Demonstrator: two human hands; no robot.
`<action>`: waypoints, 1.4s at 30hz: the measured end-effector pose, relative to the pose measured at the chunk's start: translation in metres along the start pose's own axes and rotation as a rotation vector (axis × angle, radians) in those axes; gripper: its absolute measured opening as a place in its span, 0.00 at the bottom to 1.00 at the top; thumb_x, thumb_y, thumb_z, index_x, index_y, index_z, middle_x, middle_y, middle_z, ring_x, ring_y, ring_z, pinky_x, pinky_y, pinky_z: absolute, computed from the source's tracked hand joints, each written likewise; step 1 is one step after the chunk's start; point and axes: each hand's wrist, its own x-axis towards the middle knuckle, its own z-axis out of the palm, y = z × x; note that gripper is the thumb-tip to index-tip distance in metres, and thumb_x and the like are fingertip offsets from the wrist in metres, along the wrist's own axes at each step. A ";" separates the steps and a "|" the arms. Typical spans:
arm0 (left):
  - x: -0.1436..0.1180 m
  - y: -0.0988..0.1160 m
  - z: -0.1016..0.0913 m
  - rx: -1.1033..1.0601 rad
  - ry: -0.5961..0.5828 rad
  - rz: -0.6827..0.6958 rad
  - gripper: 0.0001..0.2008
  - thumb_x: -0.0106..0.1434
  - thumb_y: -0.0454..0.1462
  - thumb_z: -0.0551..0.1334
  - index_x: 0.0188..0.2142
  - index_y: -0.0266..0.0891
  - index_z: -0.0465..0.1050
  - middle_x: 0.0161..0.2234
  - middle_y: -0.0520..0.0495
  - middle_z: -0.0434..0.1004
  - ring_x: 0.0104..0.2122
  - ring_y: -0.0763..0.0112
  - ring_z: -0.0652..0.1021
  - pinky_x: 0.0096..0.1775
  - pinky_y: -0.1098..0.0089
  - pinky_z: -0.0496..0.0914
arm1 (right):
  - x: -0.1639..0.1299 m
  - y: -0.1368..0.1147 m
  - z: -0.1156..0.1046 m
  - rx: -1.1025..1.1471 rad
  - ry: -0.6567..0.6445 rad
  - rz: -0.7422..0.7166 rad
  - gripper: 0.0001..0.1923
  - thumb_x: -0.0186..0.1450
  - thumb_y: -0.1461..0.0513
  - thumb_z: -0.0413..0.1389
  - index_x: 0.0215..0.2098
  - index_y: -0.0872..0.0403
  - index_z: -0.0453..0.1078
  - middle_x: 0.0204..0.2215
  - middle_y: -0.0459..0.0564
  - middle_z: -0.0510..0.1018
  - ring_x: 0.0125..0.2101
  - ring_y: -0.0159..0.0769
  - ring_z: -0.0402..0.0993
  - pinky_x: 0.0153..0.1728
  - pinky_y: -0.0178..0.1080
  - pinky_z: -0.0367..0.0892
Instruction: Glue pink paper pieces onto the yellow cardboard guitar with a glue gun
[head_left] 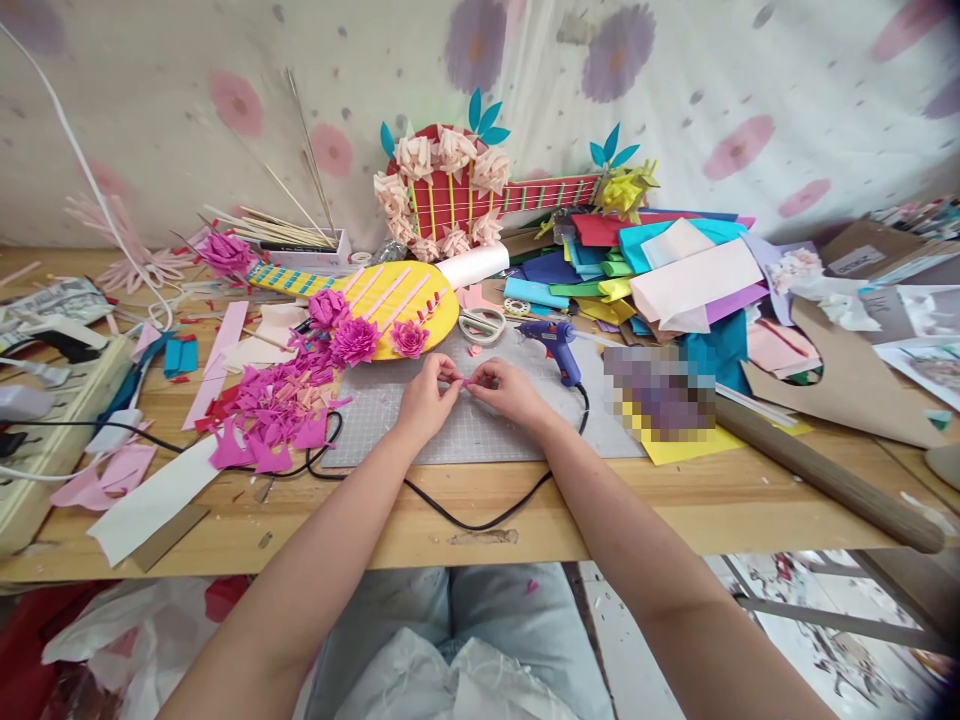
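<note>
Over the grey cutting mat (pixel 390 430), my left hand (pixel 427 400) and my right hand (pixel 510 388) meet, fingertips pinched round a small magenta paper piece (pixel 465 381). Its exact shape is mostly hidden by the fingers. Just beyond them lies a yellow guitar-shaped craft (pixel 405 300) with pink strips and magenta paper flowers (pixel 355 342). White-handled scissors (pixel 481 324) rest behind my hands. To the right of my right hand is a blue hot glue gun (pixel 553 348). A heap of magenta paper scraps (pixel 277 405) spreads to the left.
A red guitar craft with pale roses (pixel 454 195) leans at the back wall. Stacked coloured paper (pixel 697 265) covers the back right. A wooden stick (pixel 825 470) crosses the right side. The black cord (pixel 480 525) loops near the front edge. A power strip (pixel 60 440) is far left.
</note>
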 end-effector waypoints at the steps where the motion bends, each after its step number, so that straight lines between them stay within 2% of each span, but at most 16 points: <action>1: 0.000 0.000 0.000 -0.001 0.004 -0.004 0.11 0.55 0.31 0.60 0.36 0.41 0.60 0.32 0.51 0.73 0.34 0.72 0.76 0.29 0.74 0.67 | 0.000 0.000 0.000 -0.005 0.009 0.011 0.08 0.54 0.56 0.58 0.25 0.53 0.70 0.28 0.46 0.71 0.27 0.30 0.64 0.32 0.36 0.60; 3: 0.000 -0.002 0.001 -0.046 0.025 -0.031 0.11 0.55 0.32 0.61 0.37 0.41 0.60 0.33 0.50 0.73 0.34 0.72 0.76 0.29 0.74 0.67 | 0.001 -0.001 -0.001 0.047 0.023 0.060 0.10 0.53 0.54 0.58 0.24 0.53 0.70 0.26 0.46 0.71 0.27 0.31 0.63 0.31 0.36 0.59; 7: 0.001 -0.006 0.008 -0.190 0.033 -0.109 0.13 0.55 0.36 0.62 0.39 0.40 0.62 0.37 0.46 0.73 0.36 0.70 0.76 0.31 0.72 0.71 | 0.001 -0.009 -0.001 0.356 0.022 0.212 0.16 0.51 0.50 0.60 0.26 0.55 0.69 0.24 0.44 0.71 0.22 0.27 0.58 0.24 0.34 0.54; 11: 0.002 -0.010 0.015 -0.320 0.031 -0.160 0.08 0.57 0.39 0.59 0.36 0.39 0.64 0.36 0.47 0.71 0.34 0.71 0.75 0.32 0.68 0.73 | 0.001 -0.015 0.001 0.521 0.001 0.337 0.19 0.47 0.49 0.62 0.28 0.56 0.70 0.22 0.43 0.69 0.18 0.23 0.53 0.20 0.33 0.49; 17: 0.004 -0.013 0.015 -0.294 0.085 -0.134 0.05 0.57 0.37 0.60 0.31 0.38 0.65 0.30 0.50 0.72 0.29 0.74 0.75 0.35 0.68 0.72 | 0.001 -0.018 0.003 0.529 -0.028 0.323 0.19 0.45 0.51 0.63 0.28 0.57 0.72 0.22 0.45 0.72 0.19 0.24 0.55 0.21 0.33 0.49; 20: 0.005 -0.013 0.015 -0.304 0.090 -0.141 0.05 0.56 0.37 0.61 0.30 0.38 0.65 0.30 0.51 0.71 0.29 0.74 0.75 0.35 0.69 0.72 | 0.001 -0.018 0.003 0.520 -0.023 0.290 0.18 0.46 0.51 0.63 0.26 0.57 0.71 0.23 0.45 0.72 0.20 0.24 0.57 0.21 0.33 0.50; 24: 0.005 -0.012 0.017 -0.376 0.076 -0.164 0.07 0.55 0.38 0.61 0.33 0.39 0.66 0.32 0.49 0.73 0.32 0.73 0.75 0.35 0.70 0.71 | 0.001 -0.015 0.006 0.535 -0.018 0.314 0.19 0.46 0.50 0.63 0.26 0.56 0.70 0.21 0.42 0.70 0.18 0.23 0.55 0.19 0.32 0.50; 29: 0.005 -0.010 0.016 -0.263 0.119 -0.152 0.07 0.56 0.40 0.61 0.30 0.38 0.67 0.31 0.48 0.74 0.32 0.72 0.75 0.36 0.69 0.71 | 0.003 -0.015 0.008 0.498 -0.067 0.309 0.19 0.46 0.50 0.63 0.28 0.56 0.71 0.20 0.42 0.70 0.18 0.23 0.56 0.19 0.32 0.51; 31: 0.004 -0.009 0.015 -0.294 0.137 -0.163 0.08 0.56 0.40 0.61 0.29 0.39 0.65 0.30 0.49 0.74 0.31 0.72 0.76 0.36 0.68 0.72 | 0.003 -0.017 -0.001 0.426 -0.136 0.268 0.18 0.48 0.51 0.62 0.31 0.56 0.72 0.23 0.44 0.73 0.20 0.25 0.59 0.20 0.32 0.54; 33: 0.004 -0.006 0.013 -0.399 0.136 -0.208 0.10 0.56 0.41 0.62 0.29 0.39 0.63 0.29 0.50 0.74 0.31 0.71 0.78 0.36 0.67 0.74 | 0.000 -0.017 -0.019 0.323 -0.206 0.228 0.17 0.50 0.52 0.61 0.32 0.55 0.73 0.26 0.46 0.74 0.23 0.27 0.63 0.21 0.32 0.56; 37: 0.003 -0.001 0.008 -0.491 0.135 -0.327 0.12 0.54 0.41 0.64 0.30 0.38 0.61 0.28 0.50 0.74 0.30 0.69 0.80 0.29 0.70 0.74 | -0.014 -0.007 -0.077 0.103 -0.322 0.264 0.18 0.53 0.48 0.59 0.27 0.55 0.71 0.24 0.48 0.75 0.24 0.30 0.66 0.22 0.34 0.58; 40: 0.003 0.002 0.006 -0.478 0.125 -0.381 0.12 0.54 0.40 0.63 0.30 0.38 0.60 0.27 0.50 0.73 0.31 0.69 0.80 0.25 0.74 0.73 | -0.026 0.014 -0.115 -0.046 -0.268 0.325 0.21 0.53 0.45 0.58 0.19 0.53 0.66 0.18 0.48 0.71 0.19 0.30 0.62 0.20 0.36 0.55; 42: 0.004 0.002 0.005 -0.468 0.124 -0.397 0.10 0.54 0.38 0.62 0.30 0.39 0.60 0.25 0.52 0.72 0.29 0.69 0.79 0.23 0.75 0.72 | -0.028 0.031 -0.127 -0.186 -0.094 0.286 0.23 0.52 0.45 0.59 0.14 0.51 0.61 0.13 0.44 0.64 0.16 0.29 0.57 0.17 0.37 0.51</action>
